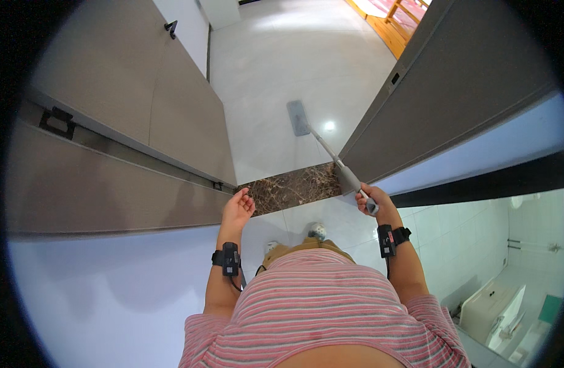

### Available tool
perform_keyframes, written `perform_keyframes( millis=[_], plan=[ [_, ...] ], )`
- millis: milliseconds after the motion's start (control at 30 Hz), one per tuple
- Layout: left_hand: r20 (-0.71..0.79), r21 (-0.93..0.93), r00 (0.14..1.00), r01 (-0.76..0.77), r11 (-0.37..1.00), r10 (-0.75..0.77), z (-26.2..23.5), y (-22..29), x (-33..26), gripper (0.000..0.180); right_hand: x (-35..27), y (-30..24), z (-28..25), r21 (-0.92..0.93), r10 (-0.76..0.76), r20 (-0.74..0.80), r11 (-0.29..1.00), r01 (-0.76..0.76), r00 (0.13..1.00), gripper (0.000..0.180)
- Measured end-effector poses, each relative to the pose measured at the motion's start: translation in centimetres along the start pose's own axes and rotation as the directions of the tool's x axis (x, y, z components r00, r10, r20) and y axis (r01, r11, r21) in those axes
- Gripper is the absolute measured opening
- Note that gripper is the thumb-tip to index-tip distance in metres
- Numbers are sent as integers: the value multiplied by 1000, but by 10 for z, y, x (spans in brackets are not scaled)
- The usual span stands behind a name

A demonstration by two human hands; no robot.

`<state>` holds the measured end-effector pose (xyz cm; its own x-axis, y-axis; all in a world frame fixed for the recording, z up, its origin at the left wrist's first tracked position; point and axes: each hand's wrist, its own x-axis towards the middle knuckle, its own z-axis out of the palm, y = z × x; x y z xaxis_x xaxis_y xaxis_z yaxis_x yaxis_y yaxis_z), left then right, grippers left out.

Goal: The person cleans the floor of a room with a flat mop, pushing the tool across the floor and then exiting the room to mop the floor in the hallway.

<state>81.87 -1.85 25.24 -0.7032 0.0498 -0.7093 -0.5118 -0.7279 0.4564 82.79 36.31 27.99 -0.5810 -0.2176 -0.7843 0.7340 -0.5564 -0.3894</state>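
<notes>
A flat mop (298, 118) with a grey rectangular head lies against the pale tiled floor beyond the doorway. Its slim handle slants back toward me over the dark marbled threshold. My right hand (371, 201) is wrapped around the upper end of that handle, just below its grey tip. My left hand (238, 209) is empty, its fingers loosely bent and apart, close to the near edge of the door frame on the left. Each wrist wears a strapped black device.
A brown door (129, 80) with a black handle stands open at the left. The brown frame (453, 80) borders the right side. A dark marbled threshold (288, 189) crosses the doorway. Wooden furniture (389, 34) stands at far right; a white basin-like fixture (487, 310) is at lower right.
</notes>
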Motion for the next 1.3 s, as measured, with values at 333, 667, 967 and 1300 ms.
perform_keyframes(
  millis=[333,667,967,1300],
  plan=[
    [82,63,989,115,991,-120,23,26,33,16,-66,34,9,79,75,-188,995,-61,979,17],
    [117,61,984,125,990,-131,31,55,26,13,-82,33,61,246,161,-106,960,-131,981,18],
    [-43,20,999,23,1000,-22,16,72,-89,15,-76,35,87,34,118,-88,993,-116,989,14],
    [-120,-109,991,-76,991,63,-58,77,-120,15,21,10,148,-245,-75,-18,967,69,997,13]
  ],
)
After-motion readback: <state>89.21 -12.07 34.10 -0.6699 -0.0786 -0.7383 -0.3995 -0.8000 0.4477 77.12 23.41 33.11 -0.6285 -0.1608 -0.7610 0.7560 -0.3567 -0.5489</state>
